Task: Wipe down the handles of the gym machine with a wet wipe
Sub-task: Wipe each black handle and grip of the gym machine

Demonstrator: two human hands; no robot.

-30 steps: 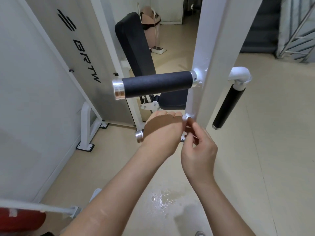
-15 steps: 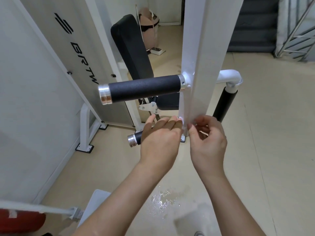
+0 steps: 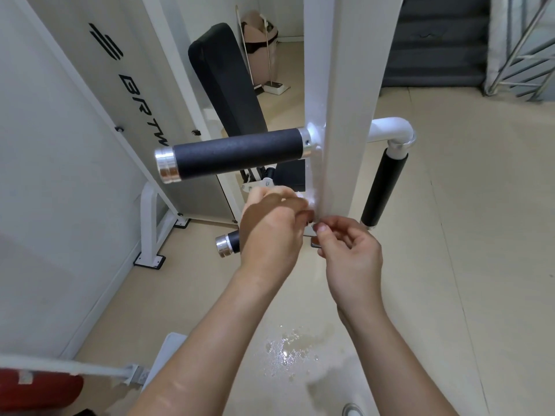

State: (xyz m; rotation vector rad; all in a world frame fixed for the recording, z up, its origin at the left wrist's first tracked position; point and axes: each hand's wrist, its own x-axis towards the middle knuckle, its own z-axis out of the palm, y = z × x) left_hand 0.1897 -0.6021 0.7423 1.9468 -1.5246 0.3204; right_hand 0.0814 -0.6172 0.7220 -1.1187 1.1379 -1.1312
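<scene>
A horizontal black foam handle (image 3: 237, 154) with a chrome end cap sticks out left from the white machine arm (image 3: 339, 115). A second black handle (image 3: 384, 187) hangs upright on the arm's right side. A third, lower handle (image 3: 227, 243) shows only its chrome tip behind my left hand. My left hand (image 3: 270, 232) is closed on a small white wet wipe (image 3: 304, 198), pressed near the arm's lower end. My right hand (image 3: 351, 253) is just below the arm's bottom corner, thumb and forefinger pinched, with nothing visible between them.
The machine's grey shroud (image 3: 126, 85) and white frame leg (image 3: 150, 223) stand to the left, the black seat pad (image 3: 225, 82) behind. A wet patch (image 3: 288, 352) glistens on the beige floor below my arms. A bin (image 3: 259, 40) and a metal railing (image 3: 522, 46) are farther back.
Both hands have stayed at the arm's lower end. My right hand has dropped slightly below the corner, and my left fingers have curled up against the arm with the wipe.
</scene>
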